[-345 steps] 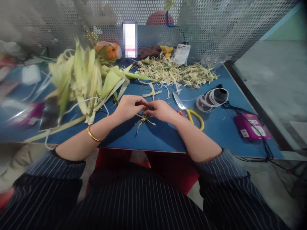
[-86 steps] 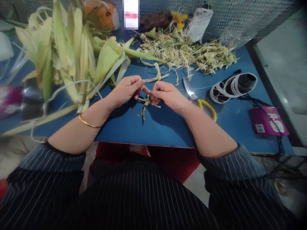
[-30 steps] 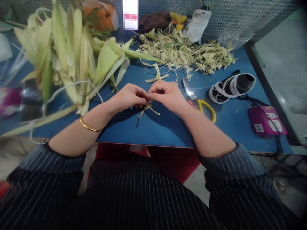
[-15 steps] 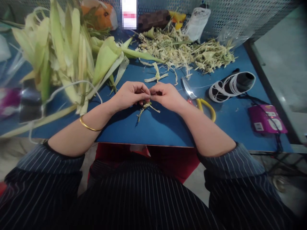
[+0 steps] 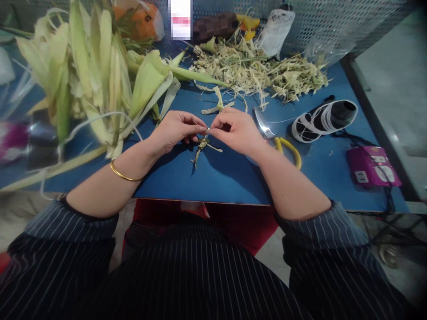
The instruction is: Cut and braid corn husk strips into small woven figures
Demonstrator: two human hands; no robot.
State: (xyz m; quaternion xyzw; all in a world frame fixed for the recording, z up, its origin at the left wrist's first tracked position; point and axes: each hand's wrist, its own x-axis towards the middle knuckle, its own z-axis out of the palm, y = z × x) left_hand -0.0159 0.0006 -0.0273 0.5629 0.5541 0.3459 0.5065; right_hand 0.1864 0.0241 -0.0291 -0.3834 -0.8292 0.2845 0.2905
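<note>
My left hand (image 5: 175,131) and my right hand (image 5: 238,131) meet fingertip to fingertip above the blue table (image 5: 213,182), both pinched closed. Between them hangs a small knotted bundle of husk strips (image 5: 201,146), its loose ends trailing down toward the table. A thin pale thread seems to run between the fingertips. A gold bangle (image 5: 122,173) sits on my left wrist.
A big pile of green-yellow corn husks (image 5: 96,71) fills the left. Shredded husk scraps (image 5: 260,71) lie at the back. Yellow-handled scissors (image 5: 276,138) rest right of my hand, then a spool of white cord (image 5: 322,120) and a purple power strip (image 5: 373,166). Perforated metal screen behind.
Both hands have risen slightly and the right hand has turned, fingertips staying pinched together on the small husk bundle. Nothing else on the table has moved.
</note>
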